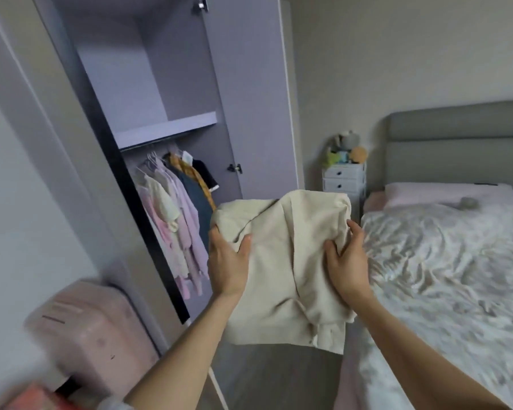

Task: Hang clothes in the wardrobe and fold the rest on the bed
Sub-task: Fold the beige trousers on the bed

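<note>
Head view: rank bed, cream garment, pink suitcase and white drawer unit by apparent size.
1. bed
2. cream garment and pink suitcase: look alike, both near the camera, unranked
3. white drawer unit

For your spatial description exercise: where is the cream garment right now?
In the head view the cream garment is centre frame, held up by the left hand and right hand, between the open wardrobe and the bed.
</note>
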`<state>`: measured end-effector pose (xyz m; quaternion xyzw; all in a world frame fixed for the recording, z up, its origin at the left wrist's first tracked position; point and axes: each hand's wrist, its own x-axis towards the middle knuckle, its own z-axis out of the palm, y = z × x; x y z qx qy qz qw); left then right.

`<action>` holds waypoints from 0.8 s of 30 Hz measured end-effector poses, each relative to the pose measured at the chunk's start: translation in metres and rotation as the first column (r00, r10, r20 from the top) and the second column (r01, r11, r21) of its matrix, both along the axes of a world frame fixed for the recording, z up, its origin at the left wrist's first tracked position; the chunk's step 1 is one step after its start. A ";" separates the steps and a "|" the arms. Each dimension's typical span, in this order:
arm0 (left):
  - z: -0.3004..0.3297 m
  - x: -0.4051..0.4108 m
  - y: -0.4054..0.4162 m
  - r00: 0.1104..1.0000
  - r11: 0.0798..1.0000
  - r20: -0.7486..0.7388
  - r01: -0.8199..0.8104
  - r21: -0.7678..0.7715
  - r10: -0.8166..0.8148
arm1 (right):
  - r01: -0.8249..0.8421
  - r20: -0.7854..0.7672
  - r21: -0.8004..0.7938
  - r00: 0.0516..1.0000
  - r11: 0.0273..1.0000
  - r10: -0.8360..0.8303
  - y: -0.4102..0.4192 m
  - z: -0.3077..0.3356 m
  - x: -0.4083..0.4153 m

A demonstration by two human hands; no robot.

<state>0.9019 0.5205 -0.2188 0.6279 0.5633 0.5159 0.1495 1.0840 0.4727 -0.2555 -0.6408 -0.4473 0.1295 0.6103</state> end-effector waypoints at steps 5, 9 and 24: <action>0.044 -0.052 0.055 0.999 0.994 -0.047 -0.017 0.109 0.023 | 0.004 -0.086 0.055 0.996 0.998 0.001 0.052 0.033 -0.054; 0.072 -0.067 0.103 0.997 0.988 -0.050 -0.043 0.148 0.051 | 0.012 -0.074 0.138 0.997 0.990 -0.002 0.100 0.061 -0.069; 0.130 -0.028 0.336 0.975 0.962 0.032 -0.222 0.162 0.219 | -0.059 0.029 0.256 0.998 0.965 0.053 0.343 0.126 -0.028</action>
